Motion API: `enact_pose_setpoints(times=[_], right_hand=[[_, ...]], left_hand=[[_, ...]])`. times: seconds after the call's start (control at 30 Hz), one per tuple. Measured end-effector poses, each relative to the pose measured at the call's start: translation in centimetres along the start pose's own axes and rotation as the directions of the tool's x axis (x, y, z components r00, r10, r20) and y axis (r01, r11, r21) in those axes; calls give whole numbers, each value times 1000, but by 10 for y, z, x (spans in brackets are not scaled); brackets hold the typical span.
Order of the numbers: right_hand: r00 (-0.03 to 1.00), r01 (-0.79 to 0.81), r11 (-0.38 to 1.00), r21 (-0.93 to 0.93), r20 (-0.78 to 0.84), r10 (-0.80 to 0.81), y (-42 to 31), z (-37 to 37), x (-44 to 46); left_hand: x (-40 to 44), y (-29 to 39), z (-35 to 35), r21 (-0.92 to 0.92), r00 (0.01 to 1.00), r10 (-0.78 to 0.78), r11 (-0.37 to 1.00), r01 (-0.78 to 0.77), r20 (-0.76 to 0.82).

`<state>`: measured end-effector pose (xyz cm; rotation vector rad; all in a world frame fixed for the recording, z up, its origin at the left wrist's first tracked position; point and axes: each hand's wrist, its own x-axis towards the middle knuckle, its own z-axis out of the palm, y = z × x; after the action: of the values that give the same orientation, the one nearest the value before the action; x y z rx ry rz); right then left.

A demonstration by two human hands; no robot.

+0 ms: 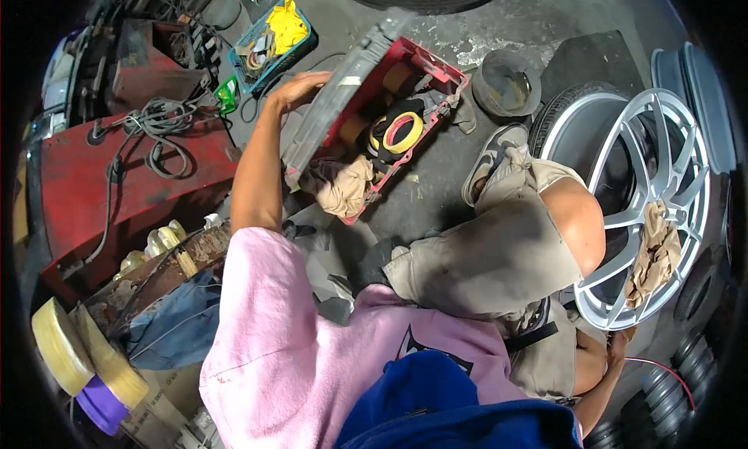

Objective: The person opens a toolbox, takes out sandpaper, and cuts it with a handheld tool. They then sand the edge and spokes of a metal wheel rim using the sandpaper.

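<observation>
My left hand (300, 90) is closed on the raised grey lid (343, 98) of a red toolbox (425, 59), its fingertips partly hidden behind the lid. Rolls of yellow and black tape (403, 132) lie inside the box, and crumpled brown paper (347, 188) hangs over its near corner. At the lower right, my right hand (618, 346) grips the bottom edge of a silver alloy wheel rim (662, 168), which stands tilted beside my knee. Another piece of crumpled brown paper (654, 254) rests on the rim's spokes.
A tyre with a rim (557, 121) lies behind the silver rim, near a dark bucket (506, 83). A blue basket (273, 51) holds a yellow cloth. Red equipment with coiled cable (167, 125) stands left, above large tape rolls (62, 348).
</observation>
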<state>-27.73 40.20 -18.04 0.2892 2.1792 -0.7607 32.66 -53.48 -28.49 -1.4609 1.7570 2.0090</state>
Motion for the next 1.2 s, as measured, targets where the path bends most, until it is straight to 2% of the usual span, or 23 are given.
enact_pose_setpoints(times=[0.1,0.13,0.17,0.27,0.3,0.4,0.73,0.93,1.0,1.07,1.13,1.2], right_hand=[[1000,-13,999,41,6,13,8,-1,1],[1000,-20,998,61,12,19,10,-1,0],[1000,-17,996,83,17,16,10,2,0],[999,-16,988,156,37,11,10,8,-1],[999,-18,983,184,42,11,12,8,0],[998,-65,998,13,-6,65,9,1,4],[999,-40,998,38,1,40,7,13,-1],[999,-27,999,20,-25,28,8,7,-3],[999,-25,999,21,-28,25,5,7,0],[999,-31,999,18,-23,31,3,3,1],[999,-41,999,1,-17,41,-2,2,3],[999,-41,999,-11,-23,41,-1,-2,7]], left_hand=[[-10,18,-16,161,996,-79,983,85,-45],[-12,26,-21,119,992,-129,984,129,-10],[-12,30,-33,261,994,-108,960,98,25],[-11,32,-52,358,994,-29,934,-10,104],[-12,34,-49,348,994,-55,937,18,97],[-9,33,-43,369,994,-47,930,9,94],[-6,22,-47,407,998,-23,913,1,50],[-7,28,-110,372,990,-28,925,78,-138],[-21,49,-123,237,955,-136,951,200,-262],[-41,85,-100,-2,879,-327,938,348,-347],[-25,69,-114,46,881,-362,918,393,-304],[6,33,-116,198,859,-29,969,150,-511]])
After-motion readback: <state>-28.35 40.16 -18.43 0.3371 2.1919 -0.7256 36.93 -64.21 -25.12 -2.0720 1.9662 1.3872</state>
